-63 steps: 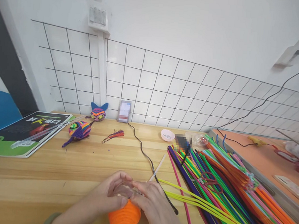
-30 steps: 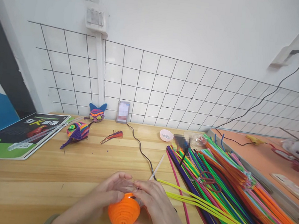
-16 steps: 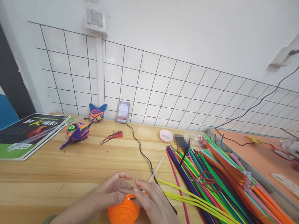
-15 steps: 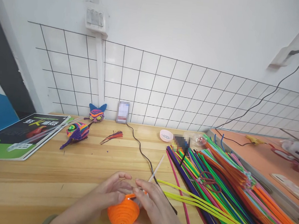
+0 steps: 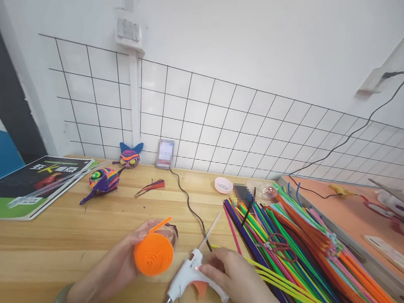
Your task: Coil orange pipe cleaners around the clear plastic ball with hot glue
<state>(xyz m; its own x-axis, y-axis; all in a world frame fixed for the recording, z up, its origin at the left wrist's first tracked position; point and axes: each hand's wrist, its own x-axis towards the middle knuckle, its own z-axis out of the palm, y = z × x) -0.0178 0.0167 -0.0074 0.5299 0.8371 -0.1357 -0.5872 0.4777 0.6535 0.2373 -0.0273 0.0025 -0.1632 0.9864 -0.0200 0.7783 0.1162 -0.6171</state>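
Observation:
In my left hand (image 5: pixel 126 246) is a ball-like piece made of an orange pipe cleaner coil (image 5: pixel 153 255). A loose orange end sticks up from it, and a clear plastic shell (image 5: pixel 171 231) shows behind. My right hand (image 5: pixel 237 275) is at a white glue gun (image 5: pixel 186 272), its bent fingers closed at the rear of the body and the top of the handle. The gun lies on the table with its metal nozzle toward me, an orange trigger and a small red light. A translucent glue stick (image 5: pixel 211 230) juts from its back. The far fingers of my right hand are hidden.
Pipe cleaners (image 5: pixel 286 239) in many colours cover the right side, with brown-handled scissors (image 5: pixel 281 248) on top. A black cord (image 5: pixel 192 207) crosses the table. Striped figures (image 5: pixel 103 180), a propped phone (image 5: pixel 165 154), a pink bowl (image 5: pixel 223 185) and a magazine (image 5: pixel 49 176) stand farther back.
My hands have separated. The left moved slightly left and up with the orange coil, turning it. My right hand let go of the coil and went to the glue gun, which is now uncovered.

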